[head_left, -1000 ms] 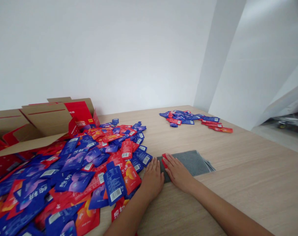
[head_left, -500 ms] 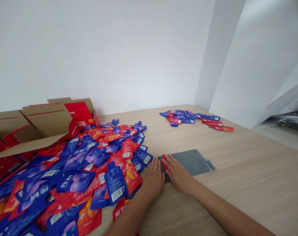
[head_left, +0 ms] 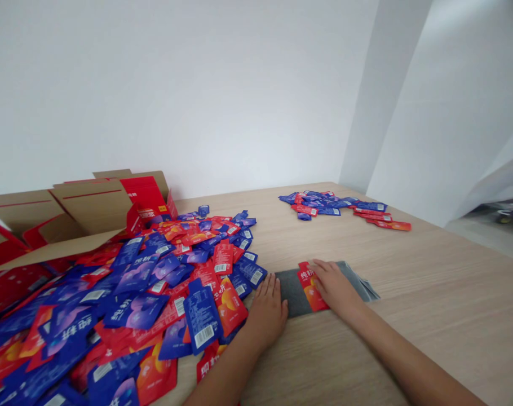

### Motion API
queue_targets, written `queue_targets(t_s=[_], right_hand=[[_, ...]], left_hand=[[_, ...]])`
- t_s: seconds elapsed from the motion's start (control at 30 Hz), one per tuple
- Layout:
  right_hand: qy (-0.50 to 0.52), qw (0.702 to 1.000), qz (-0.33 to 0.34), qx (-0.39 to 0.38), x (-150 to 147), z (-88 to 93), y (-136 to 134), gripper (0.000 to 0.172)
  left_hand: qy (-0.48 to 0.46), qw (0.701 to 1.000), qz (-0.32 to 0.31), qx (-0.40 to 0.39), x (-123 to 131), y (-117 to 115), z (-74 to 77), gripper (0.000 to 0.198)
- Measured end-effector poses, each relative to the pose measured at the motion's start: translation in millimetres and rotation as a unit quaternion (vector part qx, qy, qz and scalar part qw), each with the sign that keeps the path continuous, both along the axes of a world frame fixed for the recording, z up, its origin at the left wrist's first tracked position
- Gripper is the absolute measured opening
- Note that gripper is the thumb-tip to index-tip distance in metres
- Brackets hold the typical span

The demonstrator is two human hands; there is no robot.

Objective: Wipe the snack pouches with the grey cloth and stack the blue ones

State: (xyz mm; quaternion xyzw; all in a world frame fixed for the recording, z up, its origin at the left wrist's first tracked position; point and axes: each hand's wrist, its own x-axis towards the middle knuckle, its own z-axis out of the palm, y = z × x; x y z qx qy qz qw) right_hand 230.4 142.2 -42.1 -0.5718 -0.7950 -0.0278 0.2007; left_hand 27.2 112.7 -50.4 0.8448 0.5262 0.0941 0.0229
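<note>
The red sachet (head_left: 310,287) is lying on the grey cloth (head_left: 292,300). Its long axis is running away from the person toward the desk's (head_left: 412,293) far edge, leaning a little left at the far end. The right hand (head_left: 336,286) is resting just to its right, palm down, fingers flat and close together, fingertips touching the sachet's far right side. As far as the view tells, it is pressing, not pinching. The left hand (head_left: 268,309) is lying flat at the cloth's left edge, fingers slightly spread. A strip of bare cloth is separating it from the sachet, so the right hand is the nearer.

The left hand's outer side is touching the big heap of red and blue sachets (head_left: 155,282), which is spilling from an open cardboard box (head_left: 87,206) by the far left. A smaller batch of sachets (head_left: 336,204) is lying well apart, near the far right corner.
</note>
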Motion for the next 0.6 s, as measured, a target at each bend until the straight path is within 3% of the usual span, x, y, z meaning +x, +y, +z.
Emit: queue_targets(t_s=[0.1,0.2,0.33,0.43,0.6], right_hand=[[0.077,0.997,0.022,0.022,3,8.0,0,0.045],[0.178,0.979,0.09,0.042,-3,18.3,-7,0.038],[0.263,0.949,0.172,0.01,-17,22.7,-19,0.034],[0.214,0.961,0.174,-0.005,-28,12.2,-23,0.038],[0.044,0.984,0.159,-0.067,-42,-8.9,-24,0.045]], left_hand=[[-0.002,1.0,0.002,-0.011,0,0,1.4,0.051],[-0.006,1.0,0.002,-0.017,0,1,1.3,0.051],[-0.007,1.0,-0.008,-0.011,-1,2,-0.8,0.052],[-0.007,1.0,-0.028,0.003,-2,3,-4.0,0.053],[0.007,0.999,-0.028,0.018,-3,5,-9.5,0.051]])
